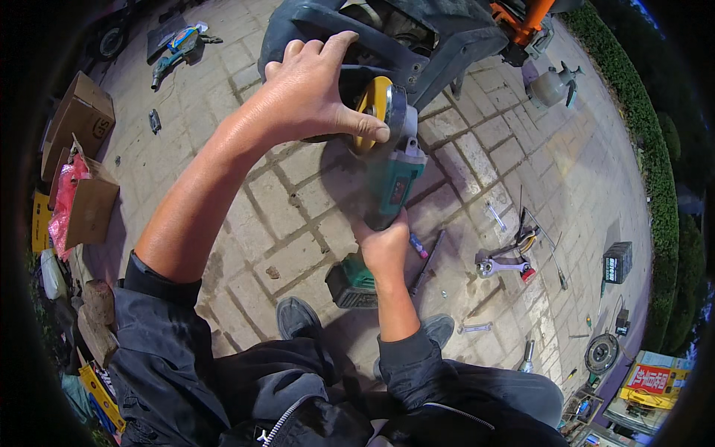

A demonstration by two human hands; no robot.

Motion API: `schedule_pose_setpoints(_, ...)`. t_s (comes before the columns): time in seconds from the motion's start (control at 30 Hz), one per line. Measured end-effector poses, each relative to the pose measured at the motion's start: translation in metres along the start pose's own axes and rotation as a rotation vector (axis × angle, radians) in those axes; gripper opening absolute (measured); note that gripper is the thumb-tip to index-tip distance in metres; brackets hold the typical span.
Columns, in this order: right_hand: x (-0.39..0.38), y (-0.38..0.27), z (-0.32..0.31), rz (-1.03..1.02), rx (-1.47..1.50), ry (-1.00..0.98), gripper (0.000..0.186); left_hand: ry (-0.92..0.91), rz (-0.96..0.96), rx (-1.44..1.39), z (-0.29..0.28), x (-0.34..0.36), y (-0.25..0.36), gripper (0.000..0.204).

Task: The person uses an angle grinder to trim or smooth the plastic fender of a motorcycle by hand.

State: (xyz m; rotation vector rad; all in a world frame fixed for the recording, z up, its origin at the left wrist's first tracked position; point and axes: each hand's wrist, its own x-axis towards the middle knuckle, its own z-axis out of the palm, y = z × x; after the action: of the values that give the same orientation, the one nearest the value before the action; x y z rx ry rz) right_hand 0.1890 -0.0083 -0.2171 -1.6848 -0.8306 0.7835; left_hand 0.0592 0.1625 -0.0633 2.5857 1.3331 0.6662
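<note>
My right hand (385,246) is wrapped round the body of a green cordless angle grinder (398,182). The grinder stands tilted upward, its yellow disc (375,100) at the top and its green-and-black battery end (352,283) below my wrist. My left hand (316,93) is raised at the disc's left, thumb and index finger spread wide in a C shape. Its thumb passes in front of the yellow disc, and the fingers lie over a large black plastic body part (462,45). Whether those fingers touch the plastic, I cannot tell.
Brick paving carries scattered tools: a purple-handled tool (505,267), a wrench (477,328), a dark bar (428,261). Cardboard boxes (93,201) stand at left, beside another green power tool (175,59). A sprayer bottle (550,88) and a hedge (625,97) are at right.
</note>
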Motion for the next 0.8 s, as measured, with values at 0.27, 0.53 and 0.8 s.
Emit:
schedule_pose_setpoints(0.27,0.003,-0.01,0.001,-0.014,0.059,-0.016,0.045,0.008,-0.005,-0.01,0.0,0.001,0.001,0.127)
schedule_pose_setpoints(0.53,-0.001,0.0,0.0,0.007,-0.025,0.0,0.048,0.009,-0.008,-0.033,-0.002,0.002,0.003,0.126)
schedule_pose_setpoints(0.8,-0.002,-0.001,0.0,0.018,0.008,-0.005,0.046,0.051,0.011,-0.019,0.0,0.002,-0.003,0.125)
